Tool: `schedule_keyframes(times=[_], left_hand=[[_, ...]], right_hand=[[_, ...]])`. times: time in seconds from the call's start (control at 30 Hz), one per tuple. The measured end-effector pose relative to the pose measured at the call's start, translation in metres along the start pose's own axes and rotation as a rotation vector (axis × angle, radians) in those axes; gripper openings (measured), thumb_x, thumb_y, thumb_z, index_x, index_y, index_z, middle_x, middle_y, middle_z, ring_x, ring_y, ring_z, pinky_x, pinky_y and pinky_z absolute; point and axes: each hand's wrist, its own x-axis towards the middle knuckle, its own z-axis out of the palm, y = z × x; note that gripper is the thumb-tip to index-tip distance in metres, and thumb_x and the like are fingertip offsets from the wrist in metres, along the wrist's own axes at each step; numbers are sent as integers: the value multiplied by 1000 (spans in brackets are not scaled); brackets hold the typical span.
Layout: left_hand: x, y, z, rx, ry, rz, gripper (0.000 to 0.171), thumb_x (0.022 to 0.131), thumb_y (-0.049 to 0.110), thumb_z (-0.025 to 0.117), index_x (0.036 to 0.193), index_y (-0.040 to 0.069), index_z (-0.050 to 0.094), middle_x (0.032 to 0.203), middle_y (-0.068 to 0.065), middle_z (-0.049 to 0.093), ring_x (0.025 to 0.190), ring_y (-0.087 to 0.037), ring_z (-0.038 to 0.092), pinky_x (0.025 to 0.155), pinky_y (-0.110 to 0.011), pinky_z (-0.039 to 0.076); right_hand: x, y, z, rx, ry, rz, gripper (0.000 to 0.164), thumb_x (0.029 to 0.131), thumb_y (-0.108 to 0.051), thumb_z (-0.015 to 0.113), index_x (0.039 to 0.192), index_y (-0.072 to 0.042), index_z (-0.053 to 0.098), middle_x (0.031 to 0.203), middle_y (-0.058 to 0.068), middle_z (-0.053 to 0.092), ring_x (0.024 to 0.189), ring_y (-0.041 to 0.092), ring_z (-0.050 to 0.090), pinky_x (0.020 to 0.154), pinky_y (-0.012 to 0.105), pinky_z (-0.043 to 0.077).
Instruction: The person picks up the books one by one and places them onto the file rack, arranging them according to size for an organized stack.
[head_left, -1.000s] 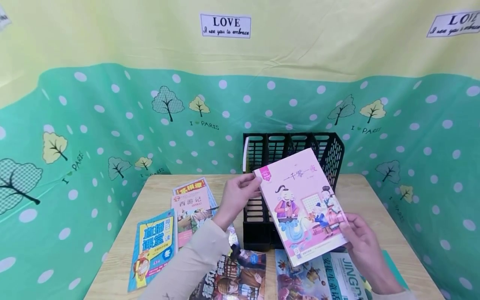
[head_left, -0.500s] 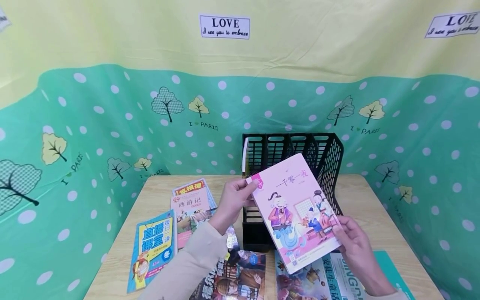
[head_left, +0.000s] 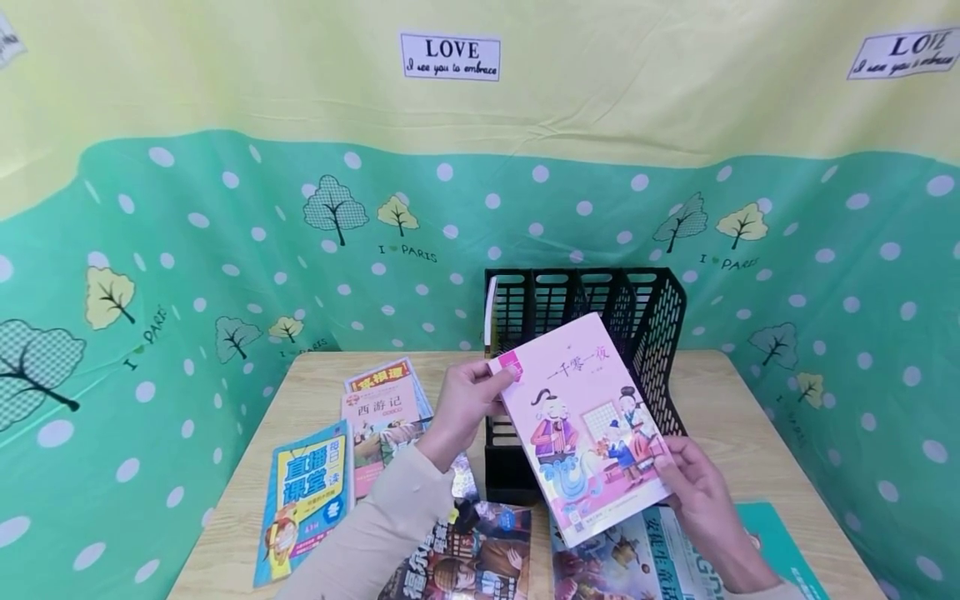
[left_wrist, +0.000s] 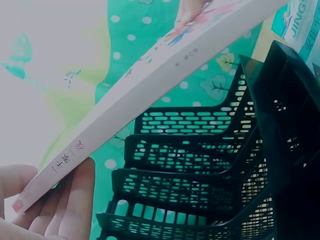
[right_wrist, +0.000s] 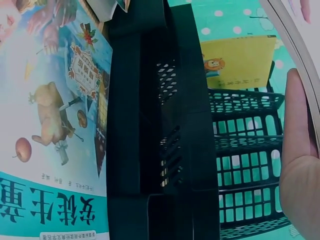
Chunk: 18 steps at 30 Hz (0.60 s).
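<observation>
A person holds a pink book (head_left: 585, 433) aloft in front of a black file rack (head_left: 517, 475) on a wooden table (head_left: 731, 408), its illustrated cover tilted and turned toward the head camera. The left hand (head_left: 465, 404) grips the book's upper left corner, thumb on the cover; the right hand (head_left: 697, 479) pinches the lower right edge, its thumb also across the front. The left wrist camera supplies what the head camera lacks: the book's pale spine, lettered at 2 places, with the left hand's fingers on the side opposite the thumb.

The rack has 4 compartments. From the head, only a thin edge shows in the leftmost; the right wrist camera reveals a yellow book (right_wrist: 240, 62) standing there, an orange figure on its cover. Left of the rack lie a blue-and-yellow book (head_left: 303, 500) and a pink paperback (head_left: 378, 408) overlapping a book with a red-and-yellow title (head_left: 382, 375). In front of the rack are a dark-covered book (head_left: 483, 558), partly behind a beige sleeve (head_left: 382, 525), and a light-blue book (head_left: 615, 567), whose roast fowl and red apple read clearly only from the right wrist. A teal book (head_left: 783, 546) lies to the rack's front right. Behind the rack hangs a dotted green cloth (head_left: 405, 308).
</observation>
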Motion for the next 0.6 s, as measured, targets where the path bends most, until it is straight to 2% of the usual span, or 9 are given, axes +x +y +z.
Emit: schedule_keyframes(times=[0.2,0.37,0.5,0.6], left_hand=[[-2,-1,-1,-18,-11,-2,29,88,19,70,111,1,69,101,-17,70,85,-29,70,71,-39,58],[-5,2,-2,3,-15,15,28,89,18,69,110,0,69,101,-17,70,86,-29,70,74,-42,58],[-7,4,1,14,-18,43,24,89,16,68,106,-1,70,98,-17,71,83,-29,71,72,-41,58],[-10,7,3,29,-21,65,23,89,16,69,104,0,71,97,-16,71,82,-28,71,71,-40,59]], right_hand=[[1,6,0,20,-2,-6,25,103,-12,42,122,3,37,106,4,65,94,22,68,78,37,57],[2,12,2,5,-9,-3,26,101,-9,46,121,6,39,102,2,68,90,21,68,73,34,58],[4,15,2,-31,-14,9,29,100,-8,48,121,8,38,104,5,67,90,22,68,76,34,58],[6,15,2,-63,-15,50,31,99,-10,49,123,7,39,106,8,66,92,21,67,79,34,57]])
